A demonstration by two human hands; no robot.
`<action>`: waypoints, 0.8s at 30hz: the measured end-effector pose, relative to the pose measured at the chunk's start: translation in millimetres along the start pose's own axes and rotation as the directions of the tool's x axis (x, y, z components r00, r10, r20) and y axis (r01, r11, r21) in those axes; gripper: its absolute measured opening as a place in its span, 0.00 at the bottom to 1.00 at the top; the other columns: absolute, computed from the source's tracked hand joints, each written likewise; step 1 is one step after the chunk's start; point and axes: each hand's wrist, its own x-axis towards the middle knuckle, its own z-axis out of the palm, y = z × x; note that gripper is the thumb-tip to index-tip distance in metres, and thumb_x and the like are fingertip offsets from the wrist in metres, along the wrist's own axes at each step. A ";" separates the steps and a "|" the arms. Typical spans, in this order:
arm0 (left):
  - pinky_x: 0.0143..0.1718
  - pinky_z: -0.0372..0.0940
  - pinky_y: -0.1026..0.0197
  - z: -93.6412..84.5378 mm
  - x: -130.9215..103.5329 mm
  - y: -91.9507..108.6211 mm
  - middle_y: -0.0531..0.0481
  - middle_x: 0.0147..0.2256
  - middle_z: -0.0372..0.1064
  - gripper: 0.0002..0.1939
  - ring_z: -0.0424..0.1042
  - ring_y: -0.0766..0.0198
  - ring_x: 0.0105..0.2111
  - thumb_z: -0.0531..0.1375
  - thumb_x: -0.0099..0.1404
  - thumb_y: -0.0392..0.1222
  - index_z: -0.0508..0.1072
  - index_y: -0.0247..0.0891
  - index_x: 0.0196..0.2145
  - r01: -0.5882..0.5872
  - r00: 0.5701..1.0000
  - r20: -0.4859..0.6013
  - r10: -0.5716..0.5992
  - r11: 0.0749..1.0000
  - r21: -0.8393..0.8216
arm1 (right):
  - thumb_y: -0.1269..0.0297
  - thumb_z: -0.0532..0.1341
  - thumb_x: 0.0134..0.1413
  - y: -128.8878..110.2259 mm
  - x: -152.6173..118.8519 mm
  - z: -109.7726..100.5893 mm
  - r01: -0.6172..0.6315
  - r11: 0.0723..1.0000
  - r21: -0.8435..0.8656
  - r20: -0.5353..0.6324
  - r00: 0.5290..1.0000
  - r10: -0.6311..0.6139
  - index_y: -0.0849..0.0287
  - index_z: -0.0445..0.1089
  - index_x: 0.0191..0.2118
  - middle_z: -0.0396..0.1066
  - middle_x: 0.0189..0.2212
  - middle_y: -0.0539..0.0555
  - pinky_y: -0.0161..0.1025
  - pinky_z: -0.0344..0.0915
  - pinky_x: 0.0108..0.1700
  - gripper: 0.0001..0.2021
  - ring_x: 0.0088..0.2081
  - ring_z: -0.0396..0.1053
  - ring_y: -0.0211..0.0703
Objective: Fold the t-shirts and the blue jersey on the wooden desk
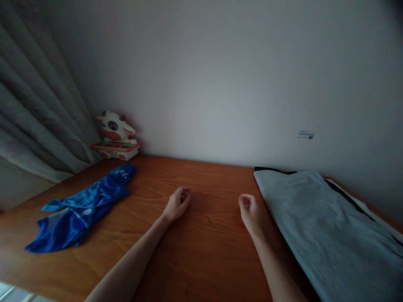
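Observation:
My left hand (178, 204) rests on the brown wooden table (204, 260), its fingers curled in with nothing visible in them. Across from it, my right hand (250, 212) is also curled on the wood, a bare stretch of table between the two. A shiny blue garment (85, 205) lies crumpled to the left of my left hand. Beside my right hand and forearm, a grey cloth (315, 218) is spread over the right side of the table, with black edges showing beneath it.
A white and red cow-shaped toy keyboard (116, 136) stands at the back left corner. Grey curtains (34, 96) hang on the left. The pale wall (214, 84) behind the table carries a small label (305, 134).

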 end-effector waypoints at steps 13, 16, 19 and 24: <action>0.27 0.71 0.66 -111.5 16.3 10.5 0.44 0.36 0.73 0.26 0.72 0.67 0.25 0.42 0.75 0.61 0.68 0.38 0.45 -0.249 0.754 -0.437 -0.491 0.402 -0.881 | 0.41 0.59 0.39 9.3 3.9 -9.1 -0.126 0.983 -0.132 0.141 0.979 0.145 0.53 0.67 0.36 0.75 0.33 0.60 0.55 0.70 0.41 0.23 0.35 0.75 0.58; 0.24 0.70 0.68 -142.5 13.6 13.9 0.42 0.37 0.74 0.29 0.71 0.67 0.25 0.40 0.76 0.62 0.68 0.36 0.48 -0.376 0.727 -0.493 -0.477 0.324 -0.868 | 0.40 0.60 0.35 -0.4 2.2 -13.0 -0.204 0.976 -0.071 0.149 0.966 0.213 0.53 0.67 0.37 0.75 0.32 0.59 0.56 0.70 0.42 0.25 0.37 0.75 0.60; 0.22 0.70 0.70 -159.0 14.1 14.2 0.42 0.35 0.74 0.26 0.70 0.69 0.23 0.42 0.77 0.59 0.67 0.35 0.49 -0.435 0.715 -0.516 -0.472 0.279 -0.856 | 0.42 0.62 0.34 -9.2 0.1 -17.2 -0.245 0.969 -0.004 0.187 0.952 0.242 0.53 0.67 0.37 0.74 0.33 0.59 0.54 0.71 0.41 0.25 0.38 0.75 0.60; 0.20 0.66 0.76 -173.3 17.1 16.9 0.51 0.26 0.69 0.25 0.67 0.73 0.19 0.33 0.80 0.44 0.66 0.36 0.43 -0.468 0.668 -0.555 -0.495 0.300 -0.831 | 0.43 0.64 0.34 -7.4 -0.7 -19.9 -0.268 0.963 0.010 0.213 0.942 0.260 0.53 0.68 0.39 0.75 0.34 0.58 0.51 0.72 0.39 0.26 0.36 0.75 0.57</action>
